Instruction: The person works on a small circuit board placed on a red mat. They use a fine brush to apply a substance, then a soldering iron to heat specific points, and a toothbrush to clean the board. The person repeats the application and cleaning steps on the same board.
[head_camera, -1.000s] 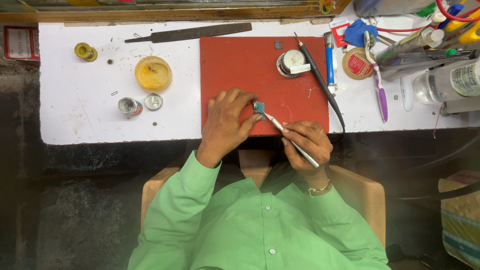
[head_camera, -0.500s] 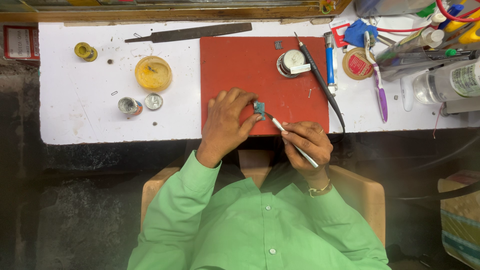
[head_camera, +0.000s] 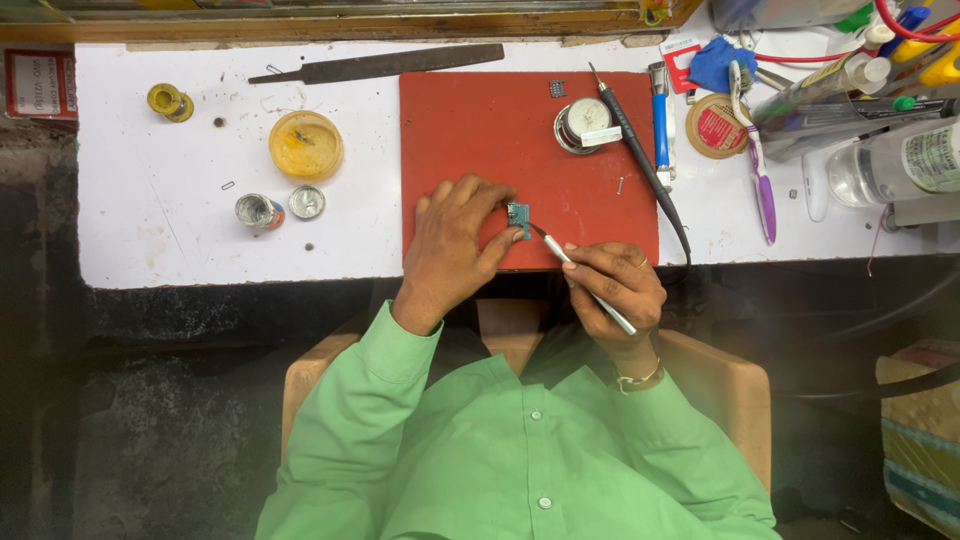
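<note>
Seen from above, we hold a small green circuit board (head_camera: 518, 216) on the near edge of a red mat (head_camera: 480, 130), which lies on a white worktable (head_camera: 160, 220). Our left hand (head_camera: 455, 245) rests palm down on the mat, wrist bent slightly inward, its fingers curled and pinching the board at its left side between thumb and fingertips. Our right hand (head_camera: 612, 288) sits just off the table's near edge, fingers pressed together in a pen grip around a thin metal tool (head_camera: 585, 284), whose point slants up and left to touch the board's near right corner. Both forearms, in green sleeves, angle inward from the chair toward the board.

On the far side of the mat stands a round tin (head_camera: 580, 124), with a black soldering iron (head_camera: 640, 160) lying aslant just to its right. Left of the mat sit a yellow dish (head_camera: 305, 146) and two small metal caps (head_camera: 272, 207); a long dark file (head_camera: 380, 64) lies along the far edge. Bottles and a purple toothbrush (head_camera: 760, 170) crowd the right end.
</note>
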